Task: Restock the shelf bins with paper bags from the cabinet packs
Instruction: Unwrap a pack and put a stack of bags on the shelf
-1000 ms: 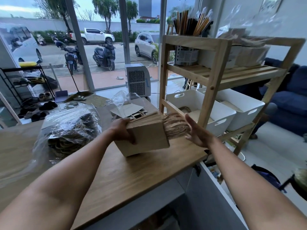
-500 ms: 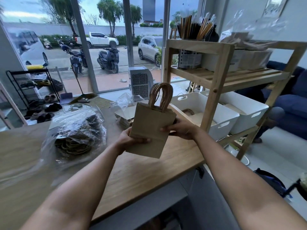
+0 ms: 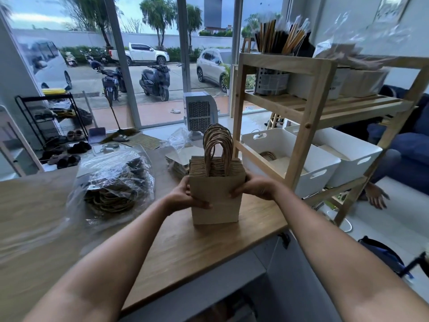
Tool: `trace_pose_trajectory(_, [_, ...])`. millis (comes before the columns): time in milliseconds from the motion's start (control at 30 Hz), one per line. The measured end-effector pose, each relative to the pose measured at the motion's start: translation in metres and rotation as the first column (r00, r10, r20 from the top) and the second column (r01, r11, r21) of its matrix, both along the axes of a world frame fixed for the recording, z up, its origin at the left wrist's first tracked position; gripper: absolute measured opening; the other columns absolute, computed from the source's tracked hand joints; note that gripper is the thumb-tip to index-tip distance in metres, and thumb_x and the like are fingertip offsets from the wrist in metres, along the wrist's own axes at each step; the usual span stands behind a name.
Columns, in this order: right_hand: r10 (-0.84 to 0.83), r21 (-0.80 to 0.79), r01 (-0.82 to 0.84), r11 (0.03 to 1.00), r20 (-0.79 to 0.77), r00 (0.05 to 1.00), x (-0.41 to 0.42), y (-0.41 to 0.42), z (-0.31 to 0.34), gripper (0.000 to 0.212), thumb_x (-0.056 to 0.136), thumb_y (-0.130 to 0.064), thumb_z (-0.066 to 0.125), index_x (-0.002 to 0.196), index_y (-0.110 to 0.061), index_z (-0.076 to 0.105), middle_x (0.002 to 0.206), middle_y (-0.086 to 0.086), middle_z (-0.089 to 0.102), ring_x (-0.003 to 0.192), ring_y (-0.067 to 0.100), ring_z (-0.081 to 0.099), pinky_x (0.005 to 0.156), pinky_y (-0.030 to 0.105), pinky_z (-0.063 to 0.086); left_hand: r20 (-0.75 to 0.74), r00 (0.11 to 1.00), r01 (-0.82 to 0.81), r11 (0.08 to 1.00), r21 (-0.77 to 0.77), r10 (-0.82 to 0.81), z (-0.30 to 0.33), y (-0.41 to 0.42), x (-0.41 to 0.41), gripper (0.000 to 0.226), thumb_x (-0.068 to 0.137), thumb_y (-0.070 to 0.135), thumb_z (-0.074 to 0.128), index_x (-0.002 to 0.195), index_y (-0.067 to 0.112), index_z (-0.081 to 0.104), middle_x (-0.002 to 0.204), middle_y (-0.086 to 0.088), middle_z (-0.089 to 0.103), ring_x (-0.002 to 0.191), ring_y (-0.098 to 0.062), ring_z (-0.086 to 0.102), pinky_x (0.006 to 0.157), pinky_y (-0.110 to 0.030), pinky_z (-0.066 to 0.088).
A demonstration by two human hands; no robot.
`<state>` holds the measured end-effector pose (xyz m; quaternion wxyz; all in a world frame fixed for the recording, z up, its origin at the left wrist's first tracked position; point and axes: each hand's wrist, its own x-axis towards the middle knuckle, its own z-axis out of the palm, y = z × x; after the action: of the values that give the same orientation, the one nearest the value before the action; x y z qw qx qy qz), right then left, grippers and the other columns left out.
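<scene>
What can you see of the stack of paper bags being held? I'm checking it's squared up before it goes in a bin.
The stack of paper bags is plain brown kraft, many flat bags pressed together. It stands upright with its bottom edge on the wooden counter, twisted paper handles looping up together. The left hand and right hand grip its sides. The top edges look roughly level.

Matt brown paper bags (image 3: 217, 196) with twisted paper-cord handles, centre frame. Smooth grained wood counter (image 3: 185, 247). Glossy crinkled clear plastic pack (image 3: 116, 180), left. Smooth white plastic bins (image 3: 308, 173) on pale wood shelf (image 3: 308, 108), right.
</scene>
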<state>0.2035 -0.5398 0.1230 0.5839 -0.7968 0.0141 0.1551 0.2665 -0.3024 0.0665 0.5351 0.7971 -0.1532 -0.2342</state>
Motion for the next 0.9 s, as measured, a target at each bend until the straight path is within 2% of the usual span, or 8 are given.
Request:
trace_pose_trajectory(67, [0.016,-0.015,-0.016,1.0,0.005,1.0,-0.003,-0.002,0.004,0.103,0.075,0.02,0.062,0.154,-0.025,0.012,0.149,0.008,0.037,0.131,0.024,0.041,0.109,0.044,0.04,-0.005,0.999,0.043,0.999,-0.012,-0.043,0.02,0.007,0.003,0.079,0.067,-0.006,0.082,0.131,0.019,0.043,0.123,-0.012,0.057,0.097,-0.011,0.061,0.07,-0.015,0.057])
trace_pose_trajectory(133, [0.022,-0.055,-0.023,0.998,-0.021,1.0,-0.01,-0.002,0.006,0.098,0.08,0.013,0.061,0.152,-0.033,0.013,0.144,0.003,0.042,0.128,0.022,0.042,0.11,0.046,0.038,0.026,0.999,0.04,0.999,0.033,-0.041,0.03,0.011,0.004,0.068,0.068,-0.006,0.081,0.126,0.014,0.052,0.122,-0.017,0.06,0.097,-0.017,0.063,0.074,-0.019,0.058])
trace_pose_trajectory(233, [-0.022,-0.085,0.02,0.996,-0.022,1.0,-0.017,-0.002,0.006,0.091,0.082,0.007,0.065,0.149,-0.036,0.02,0.135,0.0,0.047,0.127,0.023,0.044,0.108,0.048,0.039,0.072,0.997,0.008,0.999,0.051,-0.012,0.034,0.011,0.001,0.059,0.063,0.002,0.087,0.113,0.017,0.06,0.118,-0.02,0.064,0.1,-0.025,0.065,0.079,-0.027,0.058])
trace_pose_trajectory(333, [-0.071,-0.11,0.069,0.992,-0.014,0.997,-0.029,-0.011,0.01,0.089,0.08,0.003,0.069,0.15,-0.03,0.023,0.138,0.002,0.046,0.125,0.023,0.045,0.105,0.047,0.043,0.128,0.991,0.018,0.999,0.044,-0.024,0.036,-0.002,-0.003,0.063,0.042,0.023,0.094,0.098,0.025,0.066,0.11,-0.019,0.07,0.1,-0.03,0.068,0.088,-0.039,0.057])
trace_pose_trajectory(400, [-0.175,-0.116,0.173,0.978,-0.004,0.985,-0.053,-0.036,0.005,0.09,0.079,0.0,0.071,0.15,-0.03,0.024,0.14,0.002,0.045,0.127,0.025,0.045,0.104,0.046,0.044,0.165,0.977,0.122,0.991,0.061,-0.131,0.036,-0.034,-0.008,0.066,0.033,0.034,0.091,0.094,0.027,0.067,0.106,-0.018,0.072,0.1,-0.031,0.069,0.09,-0.043,0.057])
trace_pose_trajectory(533, [-0.215,-0.141,0.214,0.966,0.01,0.977,-0.077,-0.06,0.008,0.081,0.077,0.0,0.073,0.144,-0.027,0.036,0.135,0.001,0.052,0.125,0.024,0.05,0.102,0.046,0.047,0.218,0.961,0.154,0.983,0.098,-0.172,0.035,-0.067,-0.015,0.056,0.054,0.019,0.093,0.103,0.024,0.068,0.106,-0.016,0.072,0.101,-0.03,0.068,0.088,-0.04,0.057])
trace_pose_trajectory(700, [-0.442,-0.107,0.438,0.892,-0.011,0.897,-0.165,-0.143,0.012,0.062,0.078,0.007,0.07,0.131,-0.018,0.048,0.121,0.004,0.06,0.112,0.024,0.058,0.098,0.045,0.05,0.237,0.861,0.413,0.891,0.189,-0.449,0.033,-0.179,-0.049,0.065,0.054,0.037,0.091,0.114,0.025,0.067,0.106,-0.007,0.071,0.097,-0.022,0.068,0.086,-0.037,0.059])
trace_pose_trajectory(900, [-0.566,-0.013,0.567,0.823,-0.082,0.82,-0.229,-0.217,0.013,0.042,0.085,-0.002,0.067,0.124,-0.013,0.055,0.117,0.006,0.065,0.109,0.024,0.062,0.092,0.039,0.052,0.033,0.831,0.548,0.828,0.118,-0.555,0.043,-0.276,-0.098,0.072,0.053,0.043,0.089,0.117,0.02,0.065,0.113,-0.01,0.068,0.101,-0.022,0.067,0.087,-0.034,0.057])
